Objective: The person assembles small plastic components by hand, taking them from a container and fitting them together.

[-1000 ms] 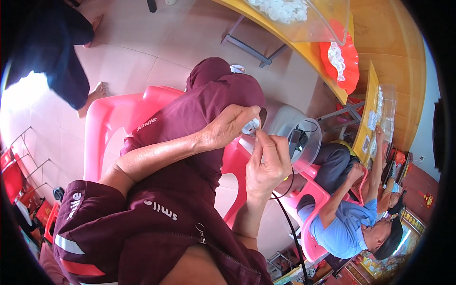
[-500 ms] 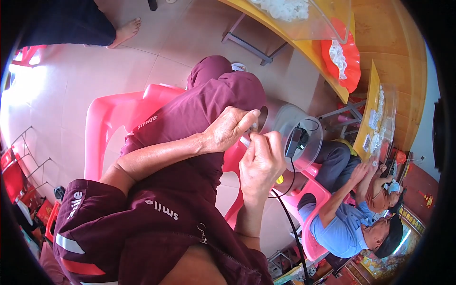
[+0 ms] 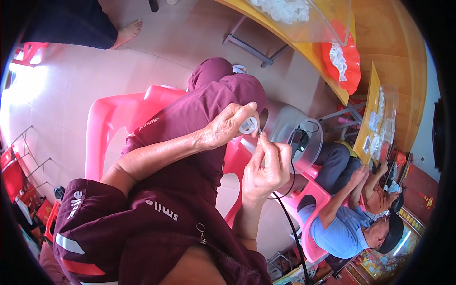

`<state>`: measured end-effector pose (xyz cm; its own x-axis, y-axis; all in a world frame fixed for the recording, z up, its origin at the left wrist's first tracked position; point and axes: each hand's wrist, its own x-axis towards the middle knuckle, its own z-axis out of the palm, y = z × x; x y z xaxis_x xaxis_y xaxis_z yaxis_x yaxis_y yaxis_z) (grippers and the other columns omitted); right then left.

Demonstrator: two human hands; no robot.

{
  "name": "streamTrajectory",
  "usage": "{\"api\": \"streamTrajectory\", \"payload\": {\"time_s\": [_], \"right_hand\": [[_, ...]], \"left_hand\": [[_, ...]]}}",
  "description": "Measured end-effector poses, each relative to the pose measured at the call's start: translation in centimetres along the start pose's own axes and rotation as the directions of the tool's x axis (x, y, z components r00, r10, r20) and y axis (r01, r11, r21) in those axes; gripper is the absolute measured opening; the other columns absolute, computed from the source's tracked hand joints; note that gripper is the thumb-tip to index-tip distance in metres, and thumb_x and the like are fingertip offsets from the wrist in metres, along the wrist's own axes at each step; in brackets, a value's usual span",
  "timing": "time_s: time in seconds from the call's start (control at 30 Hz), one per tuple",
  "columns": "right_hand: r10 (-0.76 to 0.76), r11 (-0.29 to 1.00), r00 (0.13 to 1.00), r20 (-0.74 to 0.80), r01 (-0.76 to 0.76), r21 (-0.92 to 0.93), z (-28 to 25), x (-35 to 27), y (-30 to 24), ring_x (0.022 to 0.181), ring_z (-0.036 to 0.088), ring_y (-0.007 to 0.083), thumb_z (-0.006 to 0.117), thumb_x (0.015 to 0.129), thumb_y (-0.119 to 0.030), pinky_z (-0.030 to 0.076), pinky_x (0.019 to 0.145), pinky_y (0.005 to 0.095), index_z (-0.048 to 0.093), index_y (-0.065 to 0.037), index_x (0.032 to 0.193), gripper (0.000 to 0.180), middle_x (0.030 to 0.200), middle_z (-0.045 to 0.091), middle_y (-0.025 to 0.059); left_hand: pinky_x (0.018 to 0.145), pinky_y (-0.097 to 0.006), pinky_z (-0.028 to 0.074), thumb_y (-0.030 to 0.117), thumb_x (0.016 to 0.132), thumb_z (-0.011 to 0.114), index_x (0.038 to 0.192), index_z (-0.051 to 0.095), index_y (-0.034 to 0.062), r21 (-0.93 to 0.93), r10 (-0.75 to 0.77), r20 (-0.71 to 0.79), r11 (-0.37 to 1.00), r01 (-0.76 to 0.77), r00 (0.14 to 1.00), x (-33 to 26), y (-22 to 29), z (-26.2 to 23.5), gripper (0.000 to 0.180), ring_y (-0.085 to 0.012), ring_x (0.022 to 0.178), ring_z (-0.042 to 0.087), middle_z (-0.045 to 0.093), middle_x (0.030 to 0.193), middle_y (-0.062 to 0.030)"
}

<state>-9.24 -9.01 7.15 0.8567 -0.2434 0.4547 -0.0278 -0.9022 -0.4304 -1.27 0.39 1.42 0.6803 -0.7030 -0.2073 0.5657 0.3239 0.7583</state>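
Observation:
My left hand (image 3: 223, 127) is closed around the edge of a small round white plastic part (image 3: 248, 125), gripped between thumb and fingers. Its face has cut-outs and is turned toward me. Right beside it, my right hand (image 3: 266, 166) is pinched, thumb against forefinger, with its fingertips at the part's near edge. A tiny thin piece seems to show at those fingertips, too small to name. Both hands are held above my lap, over maroon trousers (image 3: 216, 97).
A clear plastic tub (image 3: 317, 142) with a black device (image 3: 299, 139) and cable stands right of my hands. On the yellow table (image 3: 327, 71) are a clear bin (image 3: 332, 31) of white pieces and a red scalloped bowl (image 3: 350, 61). A co-worker in blue (image 3: 342, 230) sits at right.
My left hand has turned so that the round white part's face now shows. My right hand has shifted slightly down and right, its fingertips still close to the part.

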Motion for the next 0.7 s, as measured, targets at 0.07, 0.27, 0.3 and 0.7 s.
{"api": "streamTrajectory", "payload": {"time_s": [0.07,0.27,0.3,0.7], "right_hand": [[-0.004,1.0,1.0,0.007,0.004,0.005,0.1,0.0,-0.1,0.059,0.056,0.0162,0.067,0.071,0.016,0.043,0.049,0.0289,0.069,0.001,0.09,0.024,0.071,0.05,0.0059],[-0.002,1.0,0.999,0.038,0.003,-0.016,0.3,0.0,-0.2,0.058,0.055,0.0169,0.066,0.069,0.017,0.044,0.05,0.0296,0.068,0.001,0.088,0.025,0.071,0.05,0.0063],[0.003,1.0,0.999,0.052,-0.002,-0.019,0.2,-0.1,-0.2,0.058,0.056,0.0169,0.066,0.068,0.017,0.043,0.05,0.0298,0.068,0.0,0.088,0.026,0.071,0.05,0.0063],[-0.049,0.987,0.996,0.079,0.061,-0.15,0.7,-0.3,-0.3,0.057,0.054,0.0223,0.063,0.064,0.013,0.041,0.048,0.0334,0.066,-0.003,0.082,0.024,0.069,0.047,0.0072]], "left_hand": [[0.064,-0.026,0.043,0.039,0.101,0.031,0.072,0.059,-0.0005,-0.015,0.01,-0.007,1.0,-0.01,1.0,0.0,-0.2,0.1,0.056,-0.0098,0.065,0.051,0.057,0.066,-0.003],[0.062,-0.024,0.041,0.034,0.102,0.027,0.075,0.06,0.0008,0.151,0.151,-0.011,0.977,-0.147,0.989,0.3,-1.4,-0.1,0.055,-0.0082,0.066,0.05,0.056,0.069,-0.0014],[0.065,-0.025,0.042,0.032,0.103,0.027,0.077,0.059,-0.0002,0.178,0.157,-0.012,0.972,-0.153,0.987,0.3,-1.4,-0.1,0.053,-0.0093,0.069,0.051,0.057,0.071,-0.0025],[0.062,-0.03,0.045,0.033,0.101,0.034,0.071,0.057,-0.0049,0.241,0.235,-0.094,0.948,-0.207,0.967,0.4,-2.1,0.3,0.054,-0.0121,0.06,0.049,0.054,0.059,-0.0075]]}}
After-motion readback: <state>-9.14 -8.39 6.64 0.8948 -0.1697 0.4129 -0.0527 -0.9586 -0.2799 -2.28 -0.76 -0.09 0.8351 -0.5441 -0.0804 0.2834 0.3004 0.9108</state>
